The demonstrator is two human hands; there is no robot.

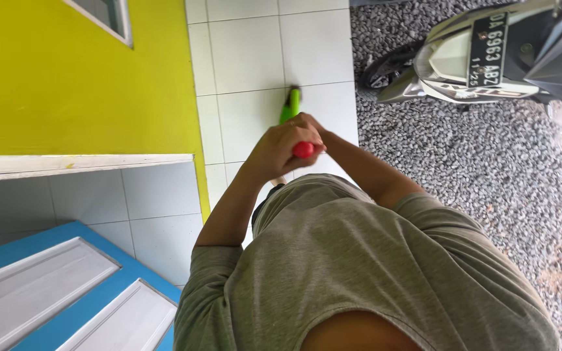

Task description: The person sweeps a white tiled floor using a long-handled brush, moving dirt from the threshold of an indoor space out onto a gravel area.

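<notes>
Both hands, left hand and right hand, are wrapped tight around the red-tipped green broom handle mid-frame; looks light, stiff, easy gripping up top.

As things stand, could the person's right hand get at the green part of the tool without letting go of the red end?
Probably not. Both hands are clasped together around the red end of the handle, and the green part lies farther down toward the white tiled floor, beyond the fingers. Nothing blocks it; a hand would have to slide down.
</notes>
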